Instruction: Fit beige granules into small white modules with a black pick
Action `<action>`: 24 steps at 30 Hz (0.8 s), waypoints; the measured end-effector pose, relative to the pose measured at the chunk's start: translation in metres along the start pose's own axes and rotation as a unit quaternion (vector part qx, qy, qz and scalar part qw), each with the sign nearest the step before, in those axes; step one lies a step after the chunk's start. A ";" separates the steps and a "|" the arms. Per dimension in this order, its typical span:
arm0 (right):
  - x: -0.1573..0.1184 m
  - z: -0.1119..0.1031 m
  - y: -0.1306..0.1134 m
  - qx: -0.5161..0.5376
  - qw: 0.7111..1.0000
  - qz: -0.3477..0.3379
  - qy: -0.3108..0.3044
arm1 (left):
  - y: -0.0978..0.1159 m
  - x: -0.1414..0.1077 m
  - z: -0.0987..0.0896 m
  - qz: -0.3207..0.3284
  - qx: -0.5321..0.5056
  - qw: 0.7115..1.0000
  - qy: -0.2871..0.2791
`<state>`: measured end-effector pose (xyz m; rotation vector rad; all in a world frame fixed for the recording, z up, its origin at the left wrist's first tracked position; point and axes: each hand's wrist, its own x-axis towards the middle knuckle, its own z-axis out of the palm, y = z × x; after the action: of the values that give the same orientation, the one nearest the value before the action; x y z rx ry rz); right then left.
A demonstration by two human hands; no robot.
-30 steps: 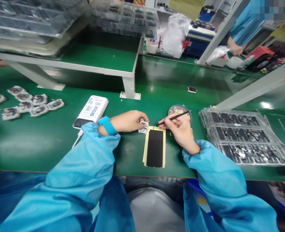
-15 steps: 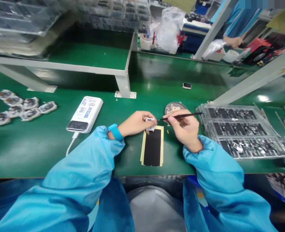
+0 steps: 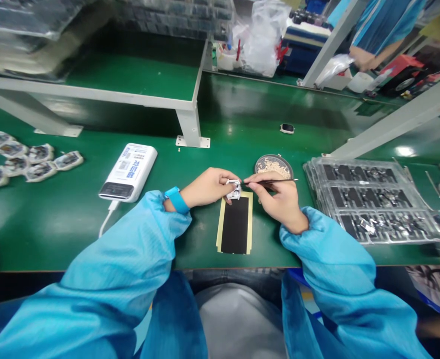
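My left hand point(image 3: 212, 188) pinches a small white device housing point(image 3: 234, 190) above the top end of a black pad point(image 3: 235, 227) with yellow edges. Fingers of my right hand point(image 3: 277, 197) are closed round a thin dark tool, which looks like tweezers point(image 3: 279, 180). Its tip is at the housing's right side; whether it touches cannot be made out. Just behind my right hand is a round dark dish point(image 3: 284, 168) full of tiny beige parts. A blue band point(image 3: 177, 200) is on my left wrist.
A white power bank point(image 3: 130, 172) with a cable lies left. Several white housings point(image 3: 40, 162) lie further left. Stacked clear trays point(image 3: 369, 199) of parts stand right. A small dark-faced device point(image 3: 287, 128) lies beyond. A shelf post point(image 3: 189, 127) stands behind. Another person's hand point(image 3: 362, 57) is across the bench.
The tool in my right hand has shifted slightly left and lies flatter, with the hand a little lower over the dish. The housing has turned somewhat in my left fingers.
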<state>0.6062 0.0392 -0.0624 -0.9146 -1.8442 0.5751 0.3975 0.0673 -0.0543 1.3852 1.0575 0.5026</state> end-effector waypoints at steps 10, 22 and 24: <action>-0.001 0.003 0.000 -0.008 1.000 0.015 -0.016 | -0.004 0.001 -0.002 -0.007 0.025 1.000 -0.004; -0.001 0.000 -0.006 -0.006 0.999 0.040 0.020 | 0.004 -0.002 0.000 0.007 -0.049 0.999 0.006; -0.002 0.002 -0.004 -0.003 0.998 0.054 0.016 | 0.003 -0.001 0.000 0.007 -0.056 0.998 0.005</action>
<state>0.6036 0.0352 -0.0614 -1.0255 -1.7764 0.6179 0.3981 0.0671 -0.0517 1.2936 1.0141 0.5715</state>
